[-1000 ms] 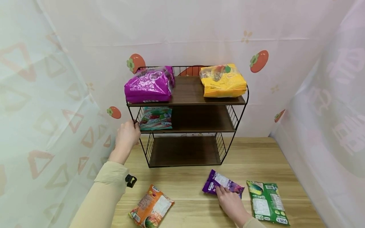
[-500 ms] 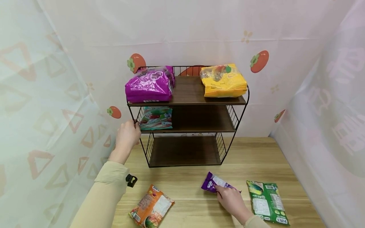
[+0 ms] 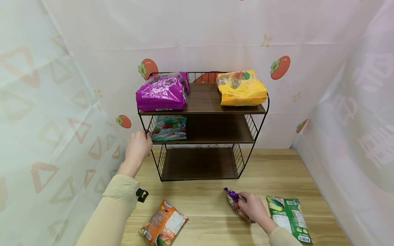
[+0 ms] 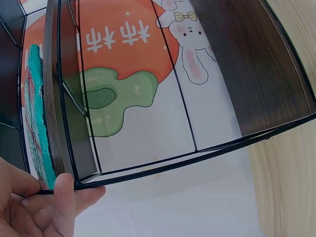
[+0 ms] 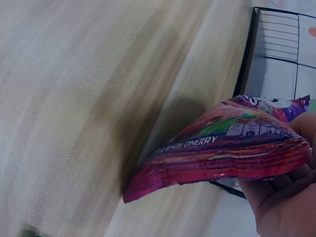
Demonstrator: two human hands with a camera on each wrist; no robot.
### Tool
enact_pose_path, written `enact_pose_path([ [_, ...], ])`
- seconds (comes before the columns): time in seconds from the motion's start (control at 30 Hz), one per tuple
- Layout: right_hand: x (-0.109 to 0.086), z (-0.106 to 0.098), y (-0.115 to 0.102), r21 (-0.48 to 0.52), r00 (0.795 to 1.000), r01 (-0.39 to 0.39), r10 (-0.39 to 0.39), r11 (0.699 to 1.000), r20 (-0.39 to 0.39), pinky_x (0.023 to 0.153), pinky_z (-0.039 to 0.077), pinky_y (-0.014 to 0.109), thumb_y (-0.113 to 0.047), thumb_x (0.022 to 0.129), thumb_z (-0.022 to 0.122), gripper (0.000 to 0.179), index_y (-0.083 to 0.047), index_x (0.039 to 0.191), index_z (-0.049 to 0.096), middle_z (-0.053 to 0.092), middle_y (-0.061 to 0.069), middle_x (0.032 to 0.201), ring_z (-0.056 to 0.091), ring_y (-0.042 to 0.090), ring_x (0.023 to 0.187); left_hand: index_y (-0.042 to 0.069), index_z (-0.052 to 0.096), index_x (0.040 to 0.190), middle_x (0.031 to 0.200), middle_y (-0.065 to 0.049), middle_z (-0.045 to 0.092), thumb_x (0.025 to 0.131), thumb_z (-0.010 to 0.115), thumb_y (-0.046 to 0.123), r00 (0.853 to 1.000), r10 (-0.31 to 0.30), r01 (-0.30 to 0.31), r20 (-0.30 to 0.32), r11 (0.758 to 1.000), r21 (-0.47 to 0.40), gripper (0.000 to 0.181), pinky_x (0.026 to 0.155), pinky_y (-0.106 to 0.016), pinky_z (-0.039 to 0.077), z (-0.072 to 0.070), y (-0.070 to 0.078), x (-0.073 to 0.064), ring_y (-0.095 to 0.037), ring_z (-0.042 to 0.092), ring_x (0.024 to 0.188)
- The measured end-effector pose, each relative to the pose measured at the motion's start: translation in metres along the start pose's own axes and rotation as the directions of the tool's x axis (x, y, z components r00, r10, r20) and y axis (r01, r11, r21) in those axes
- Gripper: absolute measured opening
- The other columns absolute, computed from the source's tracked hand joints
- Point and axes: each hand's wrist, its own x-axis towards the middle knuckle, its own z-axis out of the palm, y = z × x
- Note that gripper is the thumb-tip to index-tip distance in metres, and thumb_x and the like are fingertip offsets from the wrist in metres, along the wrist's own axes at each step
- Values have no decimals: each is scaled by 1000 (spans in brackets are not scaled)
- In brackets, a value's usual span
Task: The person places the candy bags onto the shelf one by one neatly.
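purple bag (image 5: 224, 148) is tilted — the right hand (image 3: 253, 207) grips it.

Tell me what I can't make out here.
Head view:
part of the purple bag, behind the right hand;
lower left of the green bag, behind the right forearm;
fine print on the orange bag, too small.
Left wrist view: front of the teal bag, seen edge-on.
Right wrist view: dark object, cut off by bottom edge.

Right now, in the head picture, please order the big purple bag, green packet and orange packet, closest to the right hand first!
1. Green packet: table, right of the right hand.
2. Orange packet: table, left side.
3. Big purple bag: top shelf, left.
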Motion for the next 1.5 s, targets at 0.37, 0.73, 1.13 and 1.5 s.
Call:
enact_pose_path([
  [0.37,10,-21,9,338,938,-347,323,875,127,72,57,35,-12,95,63,39,10,127,65,75,14,101,69,19,83,-3,64,93,71,-18,66,109,38,22,1000,2,-2,5,1000,-7,39,65,-55,55,1,-1,0,-29,62,53],
  [0.73,10,-23,33,492,892,-447,411,747,185,74,56,34,-26,101,61,51,11,135,56,69,19,112,67,21,89,-5,64,96,69,-17,66,109,37,21,1000,9,-9,9,1000,-3,39,70,-57,55,0,0,0,-27,62,51],
  [1.13,5,-17,45,510,872,-483,440,712,212,74,58,35,-29,103,60,53,13,136,55,72,14,105,68,20,84,-2,63,89,65,-14,65,109,37,19,999,34,-34,8,999,-3,39,70,-58,54,1,0,1,-24,62,49],
  [1.5,0,-9,55,383,859,-510,475,770,190,75,57,35,-24,89,79,55,10,129,62,72,15,105,68,19,83,-3,62,92,67,-16,65,109,37,19,1000,16,-16,20,1000,-14,38,70,-57,55,1,2,0,-23,63,48],
])
